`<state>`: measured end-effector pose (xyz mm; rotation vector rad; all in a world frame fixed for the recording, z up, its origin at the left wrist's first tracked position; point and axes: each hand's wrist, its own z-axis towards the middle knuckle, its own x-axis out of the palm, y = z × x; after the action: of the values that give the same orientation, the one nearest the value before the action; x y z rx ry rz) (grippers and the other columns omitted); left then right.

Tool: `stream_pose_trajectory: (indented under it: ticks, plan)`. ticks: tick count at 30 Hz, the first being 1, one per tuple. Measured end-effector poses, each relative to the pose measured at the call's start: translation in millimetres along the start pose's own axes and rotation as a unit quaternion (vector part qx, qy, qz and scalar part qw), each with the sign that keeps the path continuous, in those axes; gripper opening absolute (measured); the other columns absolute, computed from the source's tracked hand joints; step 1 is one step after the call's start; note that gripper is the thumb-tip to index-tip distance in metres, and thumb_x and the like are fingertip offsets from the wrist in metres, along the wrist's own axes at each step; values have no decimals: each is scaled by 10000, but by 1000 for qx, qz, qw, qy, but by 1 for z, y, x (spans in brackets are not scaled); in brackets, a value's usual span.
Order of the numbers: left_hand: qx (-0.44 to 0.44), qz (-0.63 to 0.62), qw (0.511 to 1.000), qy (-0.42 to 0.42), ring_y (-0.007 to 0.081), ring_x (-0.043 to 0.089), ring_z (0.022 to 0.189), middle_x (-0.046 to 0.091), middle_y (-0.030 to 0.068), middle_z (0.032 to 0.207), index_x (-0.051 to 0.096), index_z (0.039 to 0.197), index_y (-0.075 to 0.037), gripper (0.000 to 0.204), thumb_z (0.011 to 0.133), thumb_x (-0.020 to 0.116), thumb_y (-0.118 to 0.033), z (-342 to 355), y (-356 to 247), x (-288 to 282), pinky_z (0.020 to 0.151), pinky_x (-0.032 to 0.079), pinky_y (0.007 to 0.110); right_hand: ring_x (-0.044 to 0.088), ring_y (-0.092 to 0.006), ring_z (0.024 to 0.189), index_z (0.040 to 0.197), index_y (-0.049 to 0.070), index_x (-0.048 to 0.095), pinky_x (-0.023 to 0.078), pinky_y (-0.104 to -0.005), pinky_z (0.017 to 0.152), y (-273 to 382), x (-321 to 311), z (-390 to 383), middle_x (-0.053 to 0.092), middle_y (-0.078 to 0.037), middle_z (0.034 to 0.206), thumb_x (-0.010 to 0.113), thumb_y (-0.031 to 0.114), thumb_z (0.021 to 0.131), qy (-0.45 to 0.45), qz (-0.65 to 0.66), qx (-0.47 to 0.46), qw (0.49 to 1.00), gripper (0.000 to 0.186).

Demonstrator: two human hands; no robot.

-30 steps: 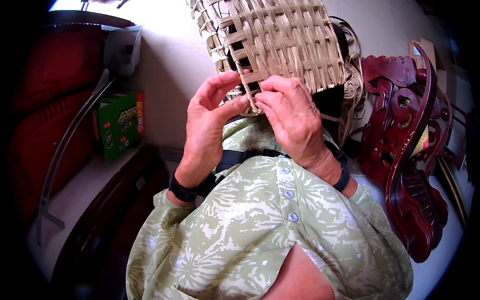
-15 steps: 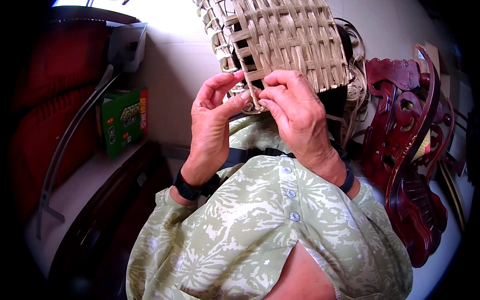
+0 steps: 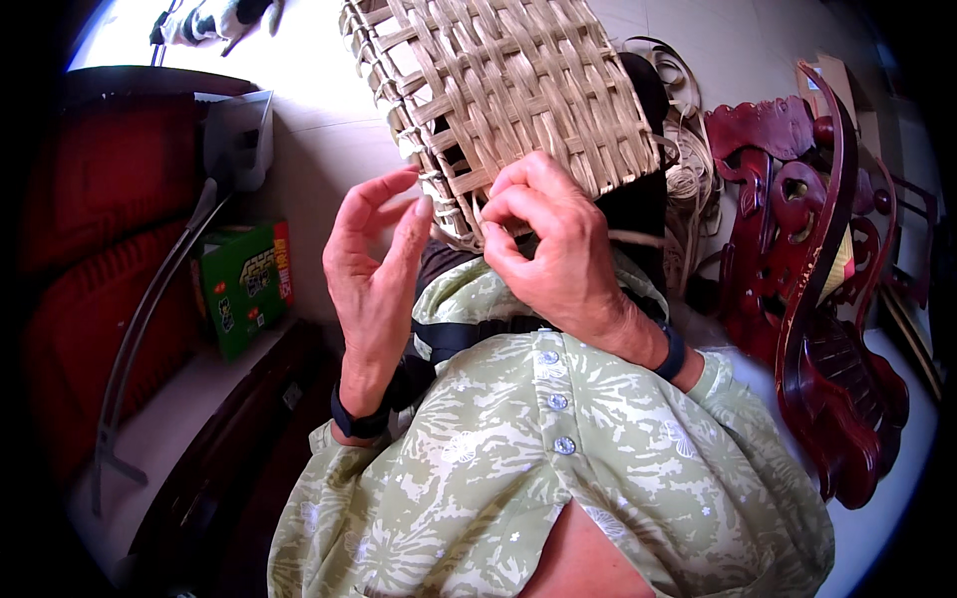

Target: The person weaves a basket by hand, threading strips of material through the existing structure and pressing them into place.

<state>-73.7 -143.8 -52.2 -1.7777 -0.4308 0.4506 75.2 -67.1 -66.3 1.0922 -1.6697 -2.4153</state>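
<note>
A woven basket (image 3: 528,90) of tan flat strips rests over my lap, its near corner toward me. Along its left edge runs a rim (image 3: 384,85) wrapped with pale cord. My right hand (image 3: 558,249) is closed in a pinch at the near left corner, on a thin tan strand (image 3: 477,214); the fingers partly hide it. Left of that corner, my left hand (image 3: 369,264) is raised with thumb and fingers apart, nothing visible between them. Its fingertips are close beside the wrapped rim.
Coiled tan strips (image 3: 688,164) lie on the floor beyond the basket's right side. Carved dark red wooden furniture (image 3: 788,199) stands at the right. A green box (image 3: 239,284), a red cushioned seat (image 3: 120,199) and a curved grey frame (image 3: 140,339) are at the left.
The basket has shifted left in view. My left hand has drawn away from the corner, and its thumb and fingers have spread. My right hand stays pinched at the corner.
</note>
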Motion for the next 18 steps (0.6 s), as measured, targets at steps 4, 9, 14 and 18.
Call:
stream_pose_trajectory:
  ticks: [4,9,14,18]
  plan:
    - [2,65,998,-25,92,614,830,680,62,931,629,1116,31,253,959,627,-168,14,-4,7,723,481,225,590,-281,825,682,36,545,474,-386,720,1,-5,0,572,-81,856,664,18,676,18,62,26,998,121]
    - [-35,-69,993,84,45,542,682,643,11,796,633,1030,17,221,992,585,-195,22,20,23,602,435,198,552,-266,880,674,60,535,435,-393,815,8,-11,-1,565,-65,857,695,50,688,68,-4,-20,998,161]
    - [-50,-55,992,103,19,528,677,643,-21,798,650,1024,2,204,990,586,-189,22,12,18,592,418,182,574,-215,701,727,56,559,448,-339,670,28,-25,-4,579,-44,752,724,47,753,78,47,28,995,168]
    - [-67,-56,991,101,19,558,710,653,-17,832,650,1032,5,202,988,592,-183,20,8,15,591,434,177,511,-95,480,795,35,597,410,-244,465,33,-25,-6,573,-28,617,743,45,814,85,162,96,978,147]
